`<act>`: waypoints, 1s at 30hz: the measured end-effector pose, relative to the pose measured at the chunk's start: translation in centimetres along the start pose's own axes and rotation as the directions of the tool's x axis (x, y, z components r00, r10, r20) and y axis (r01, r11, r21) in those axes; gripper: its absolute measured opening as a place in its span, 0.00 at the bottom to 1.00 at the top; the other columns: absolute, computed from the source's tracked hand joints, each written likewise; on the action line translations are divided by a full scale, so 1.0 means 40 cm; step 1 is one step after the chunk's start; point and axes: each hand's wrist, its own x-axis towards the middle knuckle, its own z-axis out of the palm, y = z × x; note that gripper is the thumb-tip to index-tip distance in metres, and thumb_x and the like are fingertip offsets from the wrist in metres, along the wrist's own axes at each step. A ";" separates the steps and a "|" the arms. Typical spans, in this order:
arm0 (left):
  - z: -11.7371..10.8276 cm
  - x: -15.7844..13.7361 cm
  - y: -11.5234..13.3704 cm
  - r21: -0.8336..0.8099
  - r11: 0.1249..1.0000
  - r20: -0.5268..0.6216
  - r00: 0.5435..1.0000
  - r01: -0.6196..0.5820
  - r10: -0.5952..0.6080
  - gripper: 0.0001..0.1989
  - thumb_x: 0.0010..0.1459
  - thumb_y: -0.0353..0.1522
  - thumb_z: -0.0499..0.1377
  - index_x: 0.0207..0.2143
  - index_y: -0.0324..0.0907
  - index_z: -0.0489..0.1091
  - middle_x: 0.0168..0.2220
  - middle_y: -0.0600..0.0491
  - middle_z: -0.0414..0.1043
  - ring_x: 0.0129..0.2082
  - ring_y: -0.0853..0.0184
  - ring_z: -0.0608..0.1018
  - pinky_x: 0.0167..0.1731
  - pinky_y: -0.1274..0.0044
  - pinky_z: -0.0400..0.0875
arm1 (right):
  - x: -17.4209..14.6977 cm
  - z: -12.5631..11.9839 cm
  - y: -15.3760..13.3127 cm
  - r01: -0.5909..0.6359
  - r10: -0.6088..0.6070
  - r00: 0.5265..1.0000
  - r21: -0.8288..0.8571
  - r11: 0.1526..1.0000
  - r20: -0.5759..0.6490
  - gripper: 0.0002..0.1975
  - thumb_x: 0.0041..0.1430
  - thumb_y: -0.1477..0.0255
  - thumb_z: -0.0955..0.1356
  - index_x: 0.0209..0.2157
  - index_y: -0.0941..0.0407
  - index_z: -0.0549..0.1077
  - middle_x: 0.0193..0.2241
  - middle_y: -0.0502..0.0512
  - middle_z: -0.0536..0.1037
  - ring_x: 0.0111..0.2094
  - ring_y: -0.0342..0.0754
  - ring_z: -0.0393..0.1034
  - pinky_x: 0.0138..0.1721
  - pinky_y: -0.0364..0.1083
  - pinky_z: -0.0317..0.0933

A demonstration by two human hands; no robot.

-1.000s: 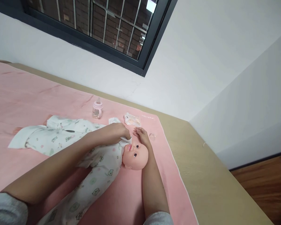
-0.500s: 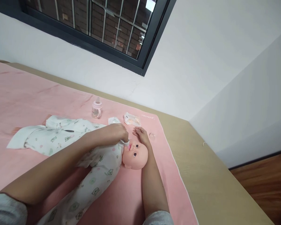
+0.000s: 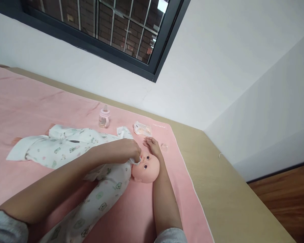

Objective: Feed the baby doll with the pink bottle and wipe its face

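A baby doll lies on its back, dressed in a white outfit with small printed figures, its head to the right. My left hand is closed over its neck and chin, pinching a small white cloth against the mouth, which is partly covered. Beyond the doll's head, my right hand lies open on the pink mat, its fingers stretched out and holding nothing. The right forearm runs along the top of the doll's head, touching or very close to it.
A pink baby bottle with a handle stands behind the doll. A clear soft packet lies just past my right fingertips, with a small transparent round item to the right. Light wood surface borders the mat. Wall and window rise behind.
My left hand has shifted slightly down and right, bringing the white cloth lower across the doll's mouth. My right hand stays in place.
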 end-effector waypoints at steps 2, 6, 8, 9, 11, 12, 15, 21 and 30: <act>-0.003 0.002 0.008 -0.025 0.997 0.056 0.996 -0.069 0.071 0.11 0.41 0.18 0.52 0.17 0.41 0.56 0.20 0.55 0.57 0.25 0.66 0.64 0.27 0.74 0.53 | -0.001 0.001 -0.001 0.001 -0.001 1.000 0.002 1.000 0.001 0.18 0.46 0.64 0.76 0.38 0.57 0.76 0.35 0.54 0.79 0.38 0.45 0.75 0.53 0.51 0.67; -0.019 0.003 0.015 0.020 0.995 0.054 0.994 -0.095 0.094 0.12 0.38 0.16 0.50 0.20 0.41 0.59 0.24 0.55 0.61 0.27 0.66 0.66 0.28 0.75 0.53 | -0.002 0.002 -0.001 -0.001 0.001 1.000 0.006 1.000 0.001 0.17 0.46 0.65 0.75 0.38 0.57 0.75 0.34 0.53 0.79 0.38 0.45 0.75 0.53 0.50 0.67; -0.027 0.005 0.013 0.072 0.995 0.040 0.997 -0.068 0.066 0.15 0.35 0.15 0.49 0.23 0.41 0.62 0.27 0.54 0.65 0.30 0.66 0.68 0.29 0.76 0.54 | -0.002 0.002 -0.001 0.000 0.000 1.000 0.008 1.000 -0.003 0.17 0.46 0.65 0.75 0.38 0.57 0.75 0.35 0.53 0.79 0.38 0.45 0.75 0.53 0.50 0.67; -0.029 0.007 0.011 0.093 0.994 0.030 0.998 -0.049 0.047 0.16 0.33 0.15 0.48 0.24 0.41 0.63 0.28 0.54 0.66 0.31 0.65 0.69 0.30 0.76 0.54 | -0.002 0.003 -0.002 0.000 0.000 1.000 0.006 1.000 -0.003 0.17 0.46 0.65 0.75 0.38 0.57 0.76 0.35 0.53 0.79 0.38 0.46 0.75 0.53 0.50 0.67; -0.026 0.013 0.006 0.115 0.993 0.006 1.000 -0.016 0.015 0.18 0.33 0.15 0.48 0.25 0.40 0.65 0.28 0.54 0.67 0.32 0.65 0.70 0.30 0.77 0.55 | -0.002 0.004 -0.003 0.001 -0.001 1.000 0.002 1.000 -0.003 0.17 0.45 0.65 0.75 0.37 0.56 0.76 0.34 0.53 0.79 0.38 0.46 0.75 0.52 0.50 0.67; -0.022 0.017 0.002 0.117 0.993 -0.008 1.000 -0.004 0.005 0.18 0.34 0.15 0.48 0.26 0.41 0.66 0.28 0.54 0.67 0.32 0.65 0.70 0.30 0.77 0.55 | -0.003 0.004 -0.004 0.003 -0.003 1.000 0.001 1.000 -0.004 0.17 0.45 0.65 0.75 0.37 0.56 0.76 0.34 0.53 0.79 0.38 0.46 0.75 0.52 0.50 0.67; -0.005 0.028 -0.007 0.096 0.995 -0.021 1.000 0.009 -0.008 0.16 0.39 0.15 0.49 0.26 0.41 0.68 0.28 0.54 0.66 0.31 0.65 0.70 0.30 0.78 0.56 | -0.005 0.006 -0.007 0.004 -0.004 1.000 -0.007 1.000 -0.010 0.16 0.45 0.65 0.75 0.37 0.56 0.76 0.34 0.53 0.79 0.38 0.46 0.74 0.52 0.50 0.67; 0.007 0.028 -0.011 0.034 0.999 -0.010 1.000 -0.002 0.002 0.15 0.43 0.16 0.53 0.27 0.42 0.71 0.30 0.54 0.69 0.33 0.66 0.71 0.31 0.78 0.57 | -0.008 0.008 -0.008 0.012 -0.012 1.000 -0.004 1.000 -0.002 0.15 0.46 0.66 0.75 0.37 0.56 0.76 0.35 0.54 0.79 0.37 0.45 0.74 0.51 0.50 0.68; 0.009 0.016 -0.017 0.007 0.992 -0.065 0.990 -0.127 0.127 0.18 0.39 0.14 0.52 0.28 0.43 0.69 0.29 0.55 0.68 0.32 0.65 0.70 0.32 0.77 0.58 | -0.005 0.008 -0.004 0.002 -0.002 1.000 -0.007 1.000 -0.009 0.16 0.46 0.66 0.75 0.38 0.56 0.76 0.35 0.53 0.79 0.38 0.45 0.74 0.51 0.49 0.67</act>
